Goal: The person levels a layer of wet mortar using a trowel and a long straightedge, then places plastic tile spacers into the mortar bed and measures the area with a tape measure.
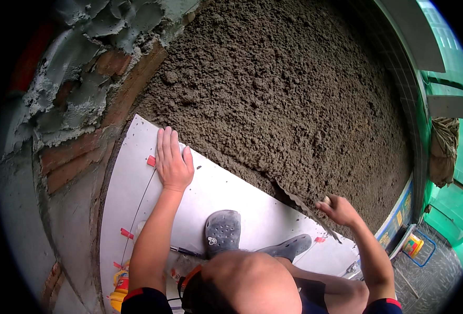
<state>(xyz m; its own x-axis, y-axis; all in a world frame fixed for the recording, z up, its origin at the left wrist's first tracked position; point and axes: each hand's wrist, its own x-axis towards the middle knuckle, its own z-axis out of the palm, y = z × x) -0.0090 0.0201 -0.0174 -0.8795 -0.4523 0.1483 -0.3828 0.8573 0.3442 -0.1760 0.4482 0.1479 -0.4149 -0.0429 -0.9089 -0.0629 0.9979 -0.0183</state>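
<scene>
A smooth, white tiled floor (260, 201) borders a broad bed of coarse, grey-brown mortar (284, 94), which lies beyond the tiled floor's slanting far edge. The person's left hand (174, 161) lies flat on the tiled floor near its far left corner, holding nothing, fingers close together and thumb a little apart. The right hand (340, 211) is closed around the pale handle of a long, thin, grey metal blade (305, 206). That blade lies along the right part of the tiled floor's far edge, beside the mortar; how deep it sits in the mortar cannot be told.

Small red plastic tabs (127, 233) stand in the thin joints of the tiled floor. A grey clog with round holes (223, 230) rests on its middle. To its left is a wall of reddish bricks and rough grey mortar (74, 99); beyond its right end hangs green netting (454, 220).
</scene>
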